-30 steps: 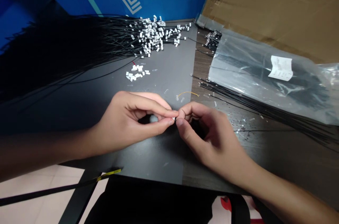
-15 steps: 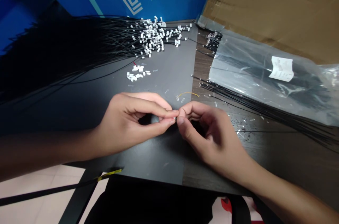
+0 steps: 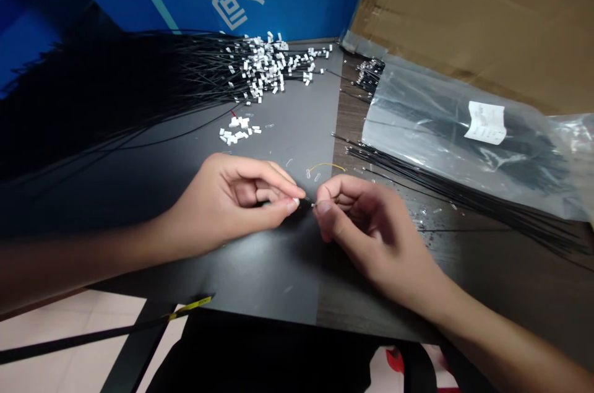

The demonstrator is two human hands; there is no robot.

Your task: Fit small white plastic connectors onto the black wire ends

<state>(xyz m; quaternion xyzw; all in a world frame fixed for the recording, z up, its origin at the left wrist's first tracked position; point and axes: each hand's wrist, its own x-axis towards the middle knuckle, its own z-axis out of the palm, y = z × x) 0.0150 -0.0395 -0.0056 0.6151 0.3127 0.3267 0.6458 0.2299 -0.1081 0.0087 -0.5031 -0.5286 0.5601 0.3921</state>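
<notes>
My left hand (image 3: 241, 195) is closed, thumb and index finger pinching a small white connector housing (image 3: 296, 202). Just to its right, my right hand (image 3: 371, 226) pinches the end of a thin black wire (image 3: 468, 231), with a tiny metal terminal (image 3: 313, 205) poking out at the fingertips. The wire trails off to the right behind the hand. A narrow gap separates the housing from the terminal. Beyond my hands lies a small pile of loose white housings (image 3: 239, 131).
A large bundle of black wires with white connectors (image 3: 266, 65) lies at the back left. At right are black wires (image 3: 417, 182), a clear plastic bag (image 3: 431, 114) and a cardboard box (image 3: 487, 21). A short yellow wire (image 3: 327, 164) and clear scraps lie near my hands.
My fingertips were touching and are now slightly apart. My left hand has shifted a little left and the terminal in my right fingers has come into sight.
</notes>
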